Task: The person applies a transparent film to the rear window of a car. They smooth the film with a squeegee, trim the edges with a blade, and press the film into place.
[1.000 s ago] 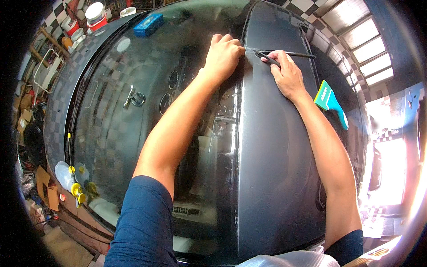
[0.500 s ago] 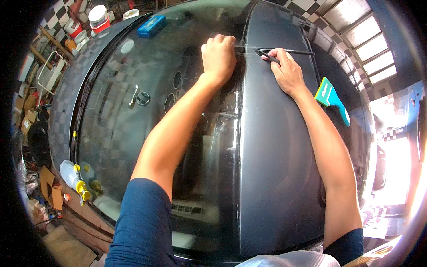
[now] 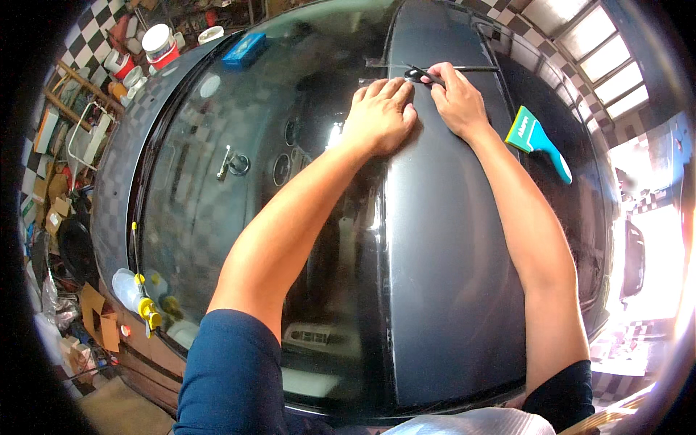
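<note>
My left hand (image 3: 380, 116) lies flat with its fingers stretched out, across the seam between a car's windscreen (image 3: 196, 217) and its dark grey roof panel (image 3: 457, 254). Short see-through strips (image 3: 375, 63) of what looks like tape lie by its fingertips, across the seam. Just to the right, my right hand (image 3: 460, 101) pinches a thin black strip (image 3: 415, 74) that bends into a small loop over the roof. A straight black length (image 3: 480, 69) runs on to the right behind the fingers; whether it is the same piece I cannot tell.
A teal scraper with a yellow-green edge (image 3: 540, 145) lies on the black surface right of the panel. A blue box (image 3: 244, 49) sits far left on the car, a suction mount (image 3: 235, 165) on the windscreen. A spray bottle with yellow head (image 3: 127, 288) is at the near left; buckets (image 3: 158, 43) stand beyond.
My left hand has gone from a closed fist on the windscreen to lying flat, a little nearer and to the right. My right hand keeps hold of the black strip.
</note>
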{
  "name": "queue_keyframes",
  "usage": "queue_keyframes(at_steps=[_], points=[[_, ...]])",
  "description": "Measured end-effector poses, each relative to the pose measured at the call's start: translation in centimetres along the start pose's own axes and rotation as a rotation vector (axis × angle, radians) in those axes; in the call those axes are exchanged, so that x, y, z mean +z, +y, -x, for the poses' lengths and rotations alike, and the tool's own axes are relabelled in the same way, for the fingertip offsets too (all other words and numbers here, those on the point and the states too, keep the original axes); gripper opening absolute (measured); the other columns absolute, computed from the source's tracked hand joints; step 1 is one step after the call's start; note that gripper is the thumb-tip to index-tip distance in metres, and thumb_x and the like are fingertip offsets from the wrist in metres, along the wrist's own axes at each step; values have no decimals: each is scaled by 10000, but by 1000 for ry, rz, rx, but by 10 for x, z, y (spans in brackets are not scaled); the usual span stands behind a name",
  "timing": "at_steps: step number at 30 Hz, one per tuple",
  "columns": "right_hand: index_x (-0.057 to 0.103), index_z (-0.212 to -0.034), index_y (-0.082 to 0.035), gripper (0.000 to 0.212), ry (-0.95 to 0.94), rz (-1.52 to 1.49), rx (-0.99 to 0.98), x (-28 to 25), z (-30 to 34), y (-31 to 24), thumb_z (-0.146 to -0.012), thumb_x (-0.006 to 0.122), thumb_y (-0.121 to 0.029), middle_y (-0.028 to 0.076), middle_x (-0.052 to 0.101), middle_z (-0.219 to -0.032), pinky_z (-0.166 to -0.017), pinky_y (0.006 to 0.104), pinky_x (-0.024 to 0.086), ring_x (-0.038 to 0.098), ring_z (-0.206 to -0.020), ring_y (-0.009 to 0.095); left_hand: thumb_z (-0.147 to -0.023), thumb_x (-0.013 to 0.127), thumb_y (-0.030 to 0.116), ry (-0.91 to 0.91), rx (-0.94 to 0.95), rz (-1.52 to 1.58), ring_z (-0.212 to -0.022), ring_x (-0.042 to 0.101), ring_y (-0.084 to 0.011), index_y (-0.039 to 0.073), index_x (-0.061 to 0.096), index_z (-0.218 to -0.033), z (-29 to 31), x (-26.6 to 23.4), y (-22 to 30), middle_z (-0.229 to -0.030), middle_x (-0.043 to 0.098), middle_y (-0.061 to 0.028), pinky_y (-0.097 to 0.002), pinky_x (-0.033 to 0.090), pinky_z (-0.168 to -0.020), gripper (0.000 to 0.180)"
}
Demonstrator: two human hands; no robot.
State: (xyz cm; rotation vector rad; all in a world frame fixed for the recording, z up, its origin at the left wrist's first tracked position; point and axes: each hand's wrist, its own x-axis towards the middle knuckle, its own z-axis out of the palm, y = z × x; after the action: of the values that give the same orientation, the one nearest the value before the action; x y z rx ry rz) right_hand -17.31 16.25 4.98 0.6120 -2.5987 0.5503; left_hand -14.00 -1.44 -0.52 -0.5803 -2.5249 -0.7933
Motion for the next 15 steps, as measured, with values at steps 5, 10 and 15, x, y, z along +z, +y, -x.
queue_keyframes(at_steps=[5, 10, 15], points=[[511, -1125, -123, 250, 24, 24, 16, 1, 1, -2, -893, 482, -210, 123, 658, -1055, -841, 457, 501, 637, -986, 335, -898, 396, 343, -135, -124, -40, -1316, 402, -331, 123, 474, -1352, -10, -11, 13, -1433, 434, -117, -519, 333, -1048, 510], [510, -1117, -97, 240, 4, 85, 63, 3, -1, -3, -893, 479, -177, 91, 677, -1063, -864, 421, 488, 631, -1035, 303, -905, 395, 361, -34, -145, -78, -1304, 405, -328, 132, 492, -1314, -8, 1, 16, -1413, 446, -112, -557, 346, -1019, 479], [510, -1120, -110, 248, 12, 64, 67, 0, 0, 0, -889, 487, -197, 99, 677, -1049, -851, 436, 488, 634, -1017, 313, -908, 382, 370, -60, -141, -97, -1301, 401, -346, 181, 492, -1345, -9, -2, 21, -1419, 437, -123, -563, 343, -1014, 488]])
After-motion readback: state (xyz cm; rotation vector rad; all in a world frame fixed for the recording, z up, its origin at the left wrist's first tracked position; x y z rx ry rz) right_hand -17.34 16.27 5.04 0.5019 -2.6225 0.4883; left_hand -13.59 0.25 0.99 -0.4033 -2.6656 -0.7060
